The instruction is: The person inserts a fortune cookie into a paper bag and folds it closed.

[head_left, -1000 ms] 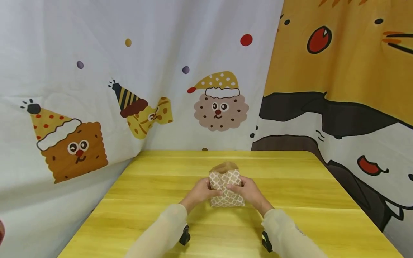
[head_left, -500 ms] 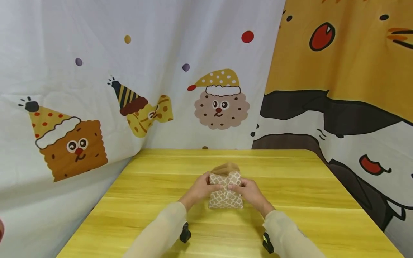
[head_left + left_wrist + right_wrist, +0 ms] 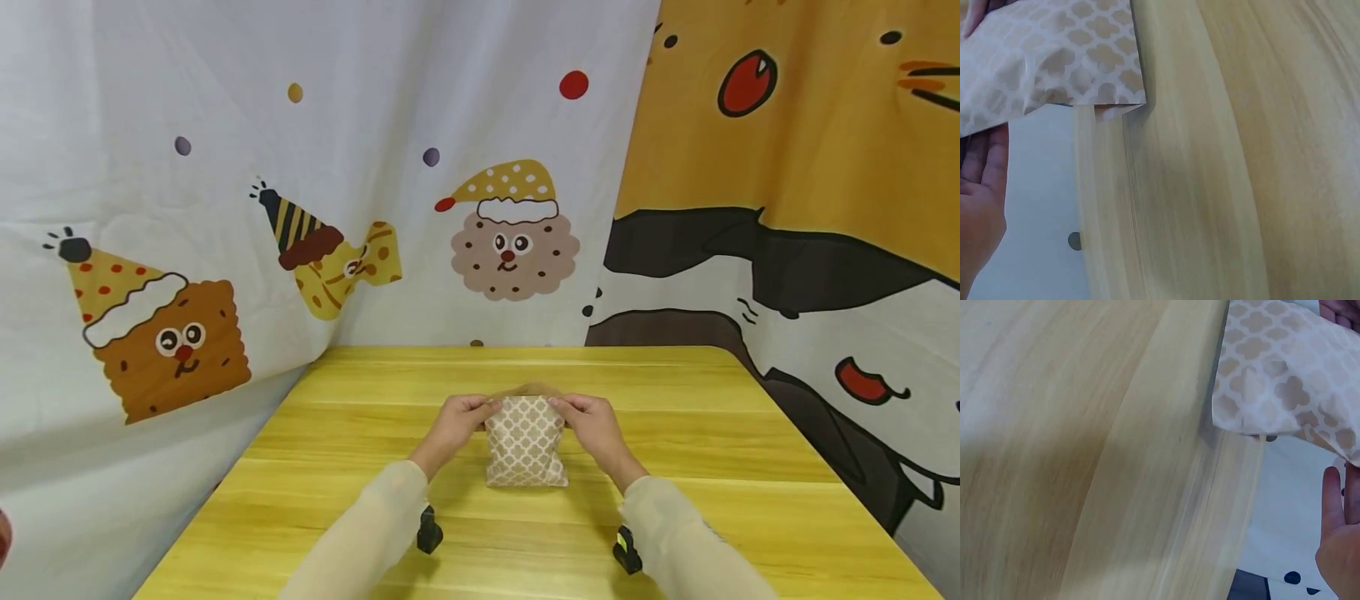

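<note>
A small tan paper bag (image 3: 525,446) with a white lattice print stands on the table in the head view, its top held between both hands. My left hand (image 3: 454,423) pinches the upper left corner, thumb in front and fingers behind. At the upper right corner my right hand (image 3: 597,427) pinches in the same way. A plain brown flap (image 3: 529,389) shows just behind the bag's top edge. The left wrist view has the patterned bag (image 3: 1079,56) above the left hand (image 3: 982,200); in the right wrist view the bag (image 3: 1279,375) hides some fingertips of the right hand (image 3: 1342,540).
A yellow wood-grain table (image 3: 360,400) spreads around the bag. Behind it hangs a white curtain (image 3: 375,108) printed with cartoon snacks, and an orange animal print (image 3: 697,158) covers the right side. Black wrist devices sit under both sleeves (image 3: 375,517).
Both hands have shifted from the bag's middle up to its top corners, with thumbs farther apart. The brown flap, upright before, now shows only as a low strip behind the top edge.
</note>
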### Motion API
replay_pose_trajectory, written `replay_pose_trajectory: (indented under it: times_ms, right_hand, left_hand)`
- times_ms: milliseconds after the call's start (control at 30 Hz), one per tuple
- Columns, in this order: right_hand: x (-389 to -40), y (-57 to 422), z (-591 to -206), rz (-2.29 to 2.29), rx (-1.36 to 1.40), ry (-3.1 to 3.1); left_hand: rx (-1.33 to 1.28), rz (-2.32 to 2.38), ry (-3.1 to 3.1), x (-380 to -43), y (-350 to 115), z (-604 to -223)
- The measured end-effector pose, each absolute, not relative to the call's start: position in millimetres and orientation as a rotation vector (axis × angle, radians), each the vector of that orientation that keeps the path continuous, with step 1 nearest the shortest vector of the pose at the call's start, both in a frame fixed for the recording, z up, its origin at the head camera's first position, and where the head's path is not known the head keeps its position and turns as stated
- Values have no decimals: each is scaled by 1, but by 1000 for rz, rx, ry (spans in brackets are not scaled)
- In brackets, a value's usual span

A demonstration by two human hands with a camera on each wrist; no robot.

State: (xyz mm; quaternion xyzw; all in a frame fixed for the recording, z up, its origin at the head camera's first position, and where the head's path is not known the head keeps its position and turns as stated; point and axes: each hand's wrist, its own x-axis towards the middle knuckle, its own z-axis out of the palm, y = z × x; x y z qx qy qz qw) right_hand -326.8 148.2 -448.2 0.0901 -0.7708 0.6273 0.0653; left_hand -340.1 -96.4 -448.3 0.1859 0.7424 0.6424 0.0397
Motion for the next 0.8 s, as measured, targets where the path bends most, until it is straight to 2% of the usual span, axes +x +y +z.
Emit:
replay_pose_trajectory:
  times_ms: [600,800]
  right_hand:
    - [-329,160,-440,1867,332,-2435]
    - [-328,161,-442,1983,354,-2396]
  left_hand:
    - [592,1961,2242,-347,-104,-444]
    - [590,1967,2194,-346,-108,-447]
